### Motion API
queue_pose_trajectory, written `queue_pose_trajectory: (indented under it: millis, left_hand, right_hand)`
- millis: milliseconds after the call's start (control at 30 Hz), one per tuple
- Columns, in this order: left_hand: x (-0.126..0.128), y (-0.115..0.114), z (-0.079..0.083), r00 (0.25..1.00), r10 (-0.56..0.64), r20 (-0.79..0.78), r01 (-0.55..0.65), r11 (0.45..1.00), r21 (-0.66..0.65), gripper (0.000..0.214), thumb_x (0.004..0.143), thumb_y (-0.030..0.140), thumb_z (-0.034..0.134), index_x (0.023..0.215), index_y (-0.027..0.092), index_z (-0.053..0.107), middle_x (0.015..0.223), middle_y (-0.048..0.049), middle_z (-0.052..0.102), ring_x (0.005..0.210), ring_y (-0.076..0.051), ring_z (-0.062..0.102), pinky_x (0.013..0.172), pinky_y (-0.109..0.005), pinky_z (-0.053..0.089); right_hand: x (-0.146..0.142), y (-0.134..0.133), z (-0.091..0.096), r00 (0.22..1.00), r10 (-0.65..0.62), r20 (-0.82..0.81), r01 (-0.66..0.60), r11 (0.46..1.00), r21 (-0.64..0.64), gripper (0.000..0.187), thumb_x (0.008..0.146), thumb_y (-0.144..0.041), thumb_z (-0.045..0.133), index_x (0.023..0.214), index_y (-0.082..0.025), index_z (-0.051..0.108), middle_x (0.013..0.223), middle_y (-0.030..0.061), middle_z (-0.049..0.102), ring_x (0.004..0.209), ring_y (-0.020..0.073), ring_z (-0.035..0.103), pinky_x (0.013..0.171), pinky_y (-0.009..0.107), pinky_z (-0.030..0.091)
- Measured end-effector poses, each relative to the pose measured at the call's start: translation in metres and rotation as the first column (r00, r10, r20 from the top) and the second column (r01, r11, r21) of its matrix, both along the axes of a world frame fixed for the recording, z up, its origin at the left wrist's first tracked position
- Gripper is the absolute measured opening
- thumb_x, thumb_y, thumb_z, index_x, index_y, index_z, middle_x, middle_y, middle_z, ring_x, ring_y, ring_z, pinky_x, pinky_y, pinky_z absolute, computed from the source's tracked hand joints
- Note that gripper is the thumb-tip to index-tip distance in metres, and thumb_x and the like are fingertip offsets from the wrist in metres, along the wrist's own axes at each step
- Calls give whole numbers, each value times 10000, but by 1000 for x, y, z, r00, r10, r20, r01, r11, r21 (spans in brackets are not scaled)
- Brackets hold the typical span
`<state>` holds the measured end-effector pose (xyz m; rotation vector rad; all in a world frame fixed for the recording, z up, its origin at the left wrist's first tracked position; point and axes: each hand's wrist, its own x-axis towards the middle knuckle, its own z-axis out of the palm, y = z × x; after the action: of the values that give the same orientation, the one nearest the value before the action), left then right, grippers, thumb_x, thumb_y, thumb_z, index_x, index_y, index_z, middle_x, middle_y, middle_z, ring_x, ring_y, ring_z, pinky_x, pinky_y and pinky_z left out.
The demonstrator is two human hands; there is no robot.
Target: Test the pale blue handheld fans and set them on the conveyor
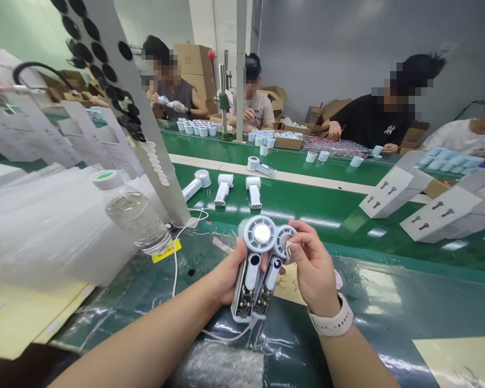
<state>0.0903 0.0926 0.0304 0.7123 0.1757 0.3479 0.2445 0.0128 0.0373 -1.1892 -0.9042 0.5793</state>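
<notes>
Two light-blue handheld fans with round heads stand side by side in front of me, the left fan overlapping the right fan. Circuit boards show on both handles, and the right one's small display is lit. My left hand is closed around them from the left, its fingers mostly hidden behind the handles. With thumb and fingers, my right hand grips the right fan's head; a small whitish bit shows at the thumb tip, too small to name. A white cable runs up to the bottom of the handles.
Several more fans lie on the green belt ahead. A water bottle stands left, beside a slanted post and white sheets. White boxes stand at right. Several people work across the belt. Bubble wrap lies near me.
</notes>
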Motion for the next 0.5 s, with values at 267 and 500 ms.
queue_pose_trajectory:
  millis: [267, 500]
  left_hand:
    - [-5, -5, -2, 997, -72, -43, 75, 994, 80, 666, 617, 797, 666, 682, 135, 629, 855, -122, 738, 755, -191, 674, 713, -282, 514]
    - [-1, -11, -3, 996, -58, -68, 62, 997, 46, 664, 642, 802, 641, 687, 139, 618, 818, -98, 713, 737, -176, 668, 713, -267, 516]
  right_hand:
    - [1, -1, 2, 838, 424, -342, -478, 874, -89, 537, 802, -523, 724, 1238, -280, 528, 742, -24, 660, 436, 125, 573, 354, 222, 429]
    - [3, 6, 0, 995, 40, -89, -57, 980, -191, 556, 815, -727, 554, 921, -195, 677, 718, 44, 693, 526, 174, 620, 445, 277, 466]
